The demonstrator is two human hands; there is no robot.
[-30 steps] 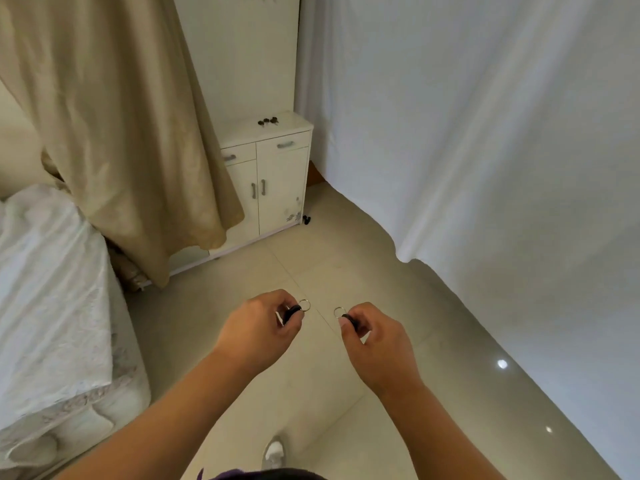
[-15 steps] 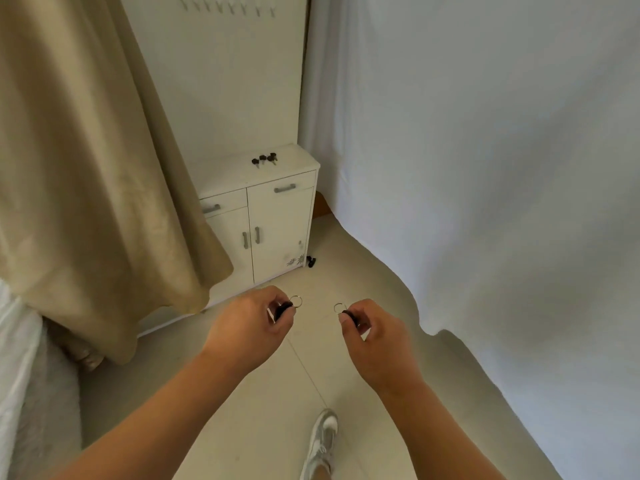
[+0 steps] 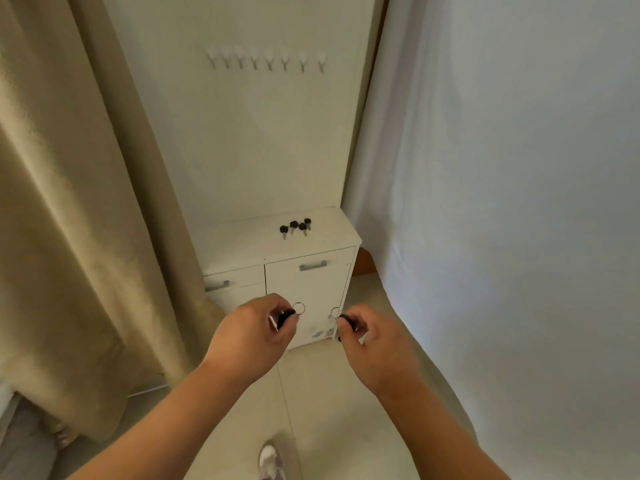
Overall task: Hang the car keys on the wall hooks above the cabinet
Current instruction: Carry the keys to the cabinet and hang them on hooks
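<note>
My left hand (image 3: 251,336) pinches a black car key (image 3: 286,317) with its silver ring sticking out to the right. My right hand (image 3: 372,341) grips a second black key (image 3: 345,320), ring pointing left. Both hands hover side by side in front of the white cabinet (image 3: 242,251), well below its top. Several more black keys (image 3: 295,226) lie on the cabinet top near its right end. A row of several white wall hooks (image 3: 266,60) sits high on the wall above, with nothing hanging on them.
A beige curtain (image 3: 69,202) hangs at the left and covers part of the cabinet. A white sheet (image 3: 502,202) drapes along the right. Pale floor tiles lie below, with my shoe (image 3: 270,459) at the bottom edge.
The view has come closer to the cabinet and tilted up, so the whole hook row now shows. Both hands keep their keys, still side by side.
</note>
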